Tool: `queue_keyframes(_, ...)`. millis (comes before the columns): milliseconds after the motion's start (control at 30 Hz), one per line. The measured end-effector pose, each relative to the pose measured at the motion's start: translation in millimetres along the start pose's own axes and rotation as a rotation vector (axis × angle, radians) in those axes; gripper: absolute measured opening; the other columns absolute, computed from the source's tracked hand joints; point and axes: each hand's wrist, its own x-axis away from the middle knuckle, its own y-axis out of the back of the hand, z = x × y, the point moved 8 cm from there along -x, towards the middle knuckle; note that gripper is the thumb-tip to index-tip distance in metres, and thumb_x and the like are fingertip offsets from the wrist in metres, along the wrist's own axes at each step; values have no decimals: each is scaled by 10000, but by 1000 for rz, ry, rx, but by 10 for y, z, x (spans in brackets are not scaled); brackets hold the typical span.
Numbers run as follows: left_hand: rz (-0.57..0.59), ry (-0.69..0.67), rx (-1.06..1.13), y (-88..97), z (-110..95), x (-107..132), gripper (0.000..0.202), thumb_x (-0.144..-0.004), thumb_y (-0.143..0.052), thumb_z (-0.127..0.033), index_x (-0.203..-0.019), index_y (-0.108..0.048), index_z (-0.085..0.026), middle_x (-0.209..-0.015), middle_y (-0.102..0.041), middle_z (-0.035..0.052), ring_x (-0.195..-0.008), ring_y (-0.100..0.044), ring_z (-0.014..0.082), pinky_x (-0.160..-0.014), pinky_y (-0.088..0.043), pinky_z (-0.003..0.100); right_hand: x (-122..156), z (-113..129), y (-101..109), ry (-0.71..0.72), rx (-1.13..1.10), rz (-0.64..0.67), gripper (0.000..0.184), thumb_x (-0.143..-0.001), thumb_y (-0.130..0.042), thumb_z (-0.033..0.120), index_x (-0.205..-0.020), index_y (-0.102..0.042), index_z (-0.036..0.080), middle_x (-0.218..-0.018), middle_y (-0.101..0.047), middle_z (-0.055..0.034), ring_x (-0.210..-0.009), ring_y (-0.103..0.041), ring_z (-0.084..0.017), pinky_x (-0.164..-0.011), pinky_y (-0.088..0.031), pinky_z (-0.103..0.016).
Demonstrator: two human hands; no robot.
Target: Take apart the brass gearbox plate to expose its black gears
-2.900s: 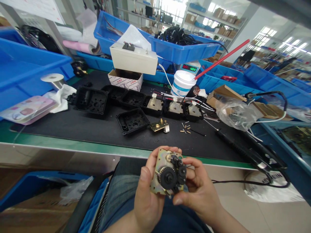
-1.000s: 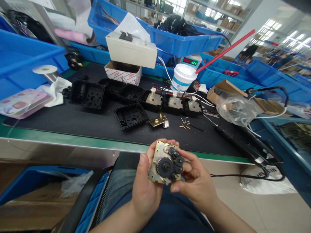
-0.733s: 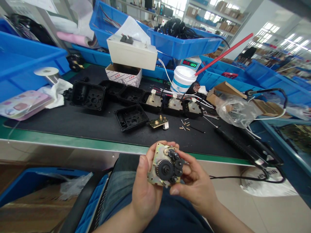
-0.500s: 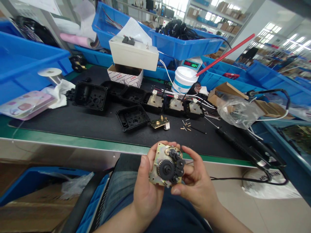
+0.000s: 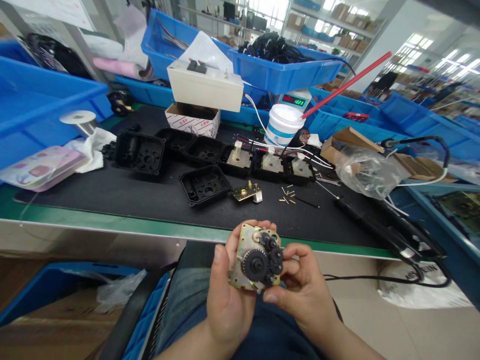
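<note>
A gear assembly (image 5: 255,265), a yellowish metal plate carrying several black gears, is held above my lap, gears facing up. My left hand (image 5: 228,287) cradles it from below and the left, thumb raised along the plate's left edge. From the right, my right hand (image 5: 305,285) grips the assembly's right side, thumb at the lower corner and fingers at the gears. On the black mat lie a brass-coloured plate with a post (image 5: 245,192), an open black housing (image 5: 205,185) and several small pins (image 5: 288,195). The underside of the assembly is hidden.
Black housings stand in a row, some holding metal plates (image 5: 273,161). Behind are a white tub (image 5: 284,125), a cream box (image 5: 205,85) and blue bins (image 5: 277,70). A soldering iron (image 5: 360,220) lies right; a solder spool (image 5: 79,120) and pink case (image 5: 41,167) stand left.
My right index finger has curled down from its raised position to the assembly's right side. The assembly has barely moved, and the things on the mat stay put.
</note>
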Motion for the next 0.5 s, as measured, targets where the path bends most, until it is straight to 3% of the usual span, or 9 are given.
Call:
queue_keyframes(167,-66,15,35,-16,8,-55,595,-746,-465,-662,-1019,-651,-167,-1093,-662,119,-1053,-600,259,-863,-502,340,-35,-12,-69,25,-38,-19,520,-620,-811,196,-845,-344,244,-695,-683,72,-638,-642,-83,-632,-473,-171)
queue_keyframes(267,-154,130,66,-8,51,-131,605,-741,-449,-664,-1000,-669,-164,-1086,-666,126,-1081,-585,280,-891,-495,376,-71,4,-106,90,-38,11,526,-589,-829,253,-793,-344,241,-715,-677,55,-662,-653,-111,-635,-488,-205)
queue_keyframes(333,-211,217,77,42,68,-203,572,-736,-466,-648,-959,-687,-170,-1050,-683,119,-1063,-597,279,-895,-500,377,-87,33,-17,143,32,48,529,-556,-837,351,-788,-376,240,-734,-684,24,-695,-663,-150,-660,-504,-251)
queue_keyframes(367,-211,240,67,68,54,-255,543,-735,-484,-629,-947,-692,-175,-1033,-690,113,-1050,-604,278,-895,-504,379,-86,42,102,157,97,51,510,-564,-821,407,-796,-399,238,-748,-686,4,-714,-664,-167,-674,-510,-274)
queue_keyframes(433,-128,256,24,90,-11,-394,488,-746,-510,-582,-986,-684,-194,-1023,-697,99,-1039,-611,280,-905,-505,405,-32,22,585,136,272,-78,413,-666,-725,489,-830,-446,232,-783,-684,-33,-746,-659,-181,-694,-515,-301)
queue_keyframes(467,-59,264,-5,89,-48,-469,474,-770,-502,-546,-1055,-657,-200,-1048,-690,98,-1056,-601,285,-923,-494,431,47,-10,942,103,378,-220,337,-746,-645,488,-858,-462,229,-805,-680,-46,-765,-657,-180,-709,-516,-306)
queue_keyframes(500,8,282,-31,86,-79,-540,482,-787,-488,-527,-1128,-618,-211,-1071,-682,92,-1069,-594,283,-936,-486,442,194,-71,1380,32,474,-446,273,-808,-570,475,-874,-470,229,-811,-676,-48,-781,-657,-177,-733,-516,-311)
